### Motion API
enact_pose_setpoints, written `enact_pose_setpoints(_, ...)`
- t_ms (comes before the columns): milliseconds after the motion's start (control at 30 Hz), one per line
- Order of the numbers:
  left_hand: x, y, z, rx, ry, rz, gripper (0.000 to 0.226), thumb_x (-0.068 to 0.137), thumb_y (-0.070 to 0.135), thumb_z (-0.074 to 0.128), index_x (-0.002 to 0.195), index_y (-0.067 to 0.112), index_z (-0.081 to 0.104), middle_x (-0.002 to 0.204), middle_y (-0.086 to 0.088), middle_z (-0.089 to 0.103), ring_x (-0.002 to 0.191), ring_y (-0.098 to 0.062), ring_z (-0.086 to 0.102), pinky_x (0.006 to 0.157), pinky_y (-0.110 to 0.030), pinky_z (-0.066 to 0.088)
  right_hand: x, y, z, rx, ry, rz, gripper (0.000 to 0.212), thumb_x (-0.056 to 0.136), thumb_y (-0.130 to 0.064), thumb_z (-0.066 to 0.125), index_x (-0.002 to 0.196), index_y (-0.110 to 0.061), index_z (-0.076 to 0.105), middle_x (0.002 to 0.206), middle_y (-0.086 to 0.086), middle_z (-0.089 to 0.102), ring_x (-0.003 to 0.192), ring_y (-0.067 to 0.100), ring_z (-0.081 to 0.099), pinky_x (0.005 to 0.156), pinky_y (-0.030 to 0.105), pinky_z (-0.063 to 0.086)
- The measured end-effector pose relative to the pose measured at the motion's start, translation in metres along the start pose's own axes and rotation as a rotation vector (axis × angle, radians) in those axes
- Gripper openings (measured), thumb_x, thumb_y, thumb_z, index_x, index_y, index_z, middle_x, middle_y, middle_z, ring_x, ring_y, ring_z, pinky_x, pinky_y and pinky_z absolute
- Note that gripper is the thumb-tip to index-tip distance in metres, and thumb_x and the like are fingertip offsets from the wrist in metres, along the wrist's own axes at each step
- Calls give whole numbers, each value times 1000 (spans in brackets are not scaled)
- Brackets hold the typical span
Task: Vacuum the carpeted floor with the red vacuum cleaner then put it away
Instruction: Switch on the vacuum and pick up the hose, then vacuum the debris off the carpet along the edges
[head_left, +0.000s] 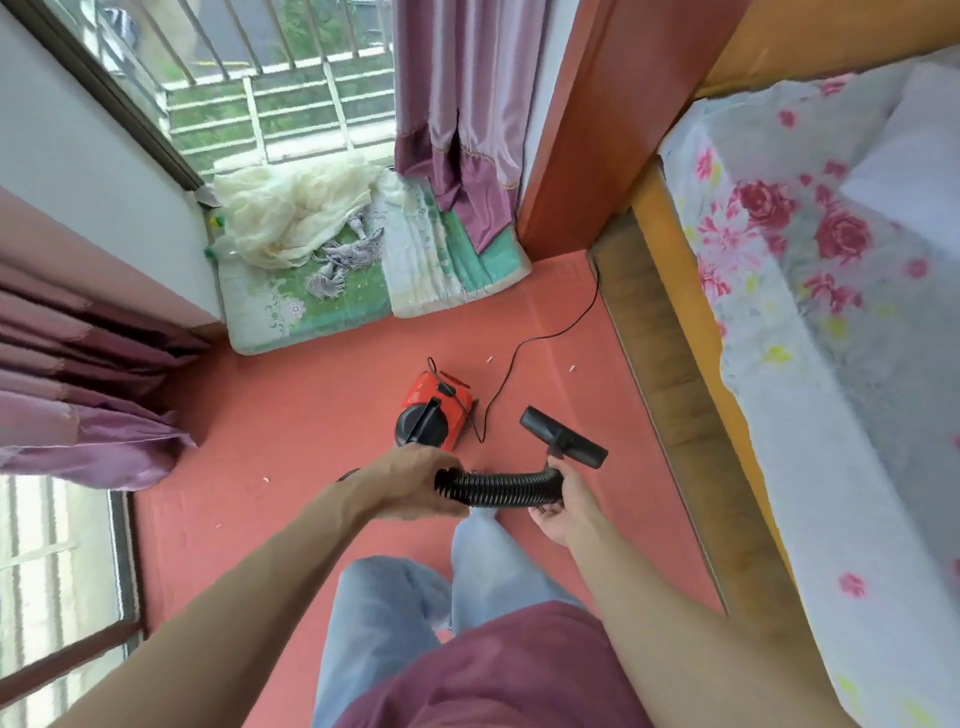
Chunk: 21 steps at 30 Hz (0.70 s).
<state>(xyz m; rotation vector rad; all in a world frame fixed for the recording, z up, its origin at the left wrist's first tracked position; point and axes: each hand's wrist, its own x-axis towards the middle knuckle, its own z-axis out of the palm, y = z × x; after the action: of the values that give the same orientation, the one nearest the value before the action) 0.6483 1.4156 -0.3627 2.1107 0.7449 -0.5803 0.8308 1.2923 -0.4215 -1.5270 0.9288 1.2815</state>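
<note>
A small red vacuum cleaner (435, 411) with a black round front sits on the pink carpet (291, 415) ahead of my feet. I hold its black ribbed hose (496, 488) above the floor with both hands. My left hand (410, 483) grips the hose's left end, just in front of the vacuum body. My right hand (563, 506) grips the right end, where the black flat floor nozzle (563, 435) sticks up and away. A thin black power cord (524, 358) runs from the vacuum across the carpet toward the bed corner.
A bed with a floral sheet (831, 312) and wooden frame runs along the right. Folded green mats and a cream cloth (322, 249) lie by the window ahead. Purple curtains (88, 395) hang on the left. Small white scraps (572, 368) dot the carpet.
</note>
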Motion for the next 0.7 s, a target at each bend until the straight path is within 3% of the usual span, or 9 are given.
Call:
enact_pose_setpoints(100,14,-11,-13,-38,-19,-1,35,86,53,64,100,21,64,84,0,63,74,-18,56,66,-34,44,1,-3,8,75,30,-49,21,90,-21,68,84,-8,52,68,5,47,44,12,49,68,29,49)
enact_pose_setpoints(233,40,-25,-23,-137,-35,6,47,85,58,63,89,12,64,73,-2,60,64,-17,53,60,-32,42,15,-4,23,147,100,-121,23,89,-24,68,85,-8,51,63,3,44,25,8,42,60,28,48)
enact_pose_setpoints(333,64,-34,-28,-163,-42,31,56,83,61,63,83,5,62,68,-6,60,62,-20,53,58,-35,42,35,-11,35,159,114,-139,24,88,-23,68,100,-9,53,69,5,49,34,11,51,58,30,48)
enact_pose_setpoints(467,84,-48,-23,-193,-72,21,55,83,63,63,85,8,65,68,-5,63,61,-19,59,65,-41,53,59,-23,41,66,107,-109,36,86,-19,70,116,-9,53,85,10,58,71,20,59,58,35,46)
enact_pose_setpoints(567,100,-52,-9,-242,-111,21,48,82,63,65,88,15,68,73,-7,68,67,-22,66,69,-41,56,84,-25,36,104,109,-116,29,87,-17,68,109,-7,52,82,10,57,68,20,57,61,36,50)
enact_pose_setpoints(700,136,-51,13,-275,-146,29,48,80,63,68,90,16,68,81,-11,74,78,-26,71,74,-42,57,130,-25,22,193,45,-124,36,86,-20,70,112,0,55,83,16,64,62,24,66,72,37,58)
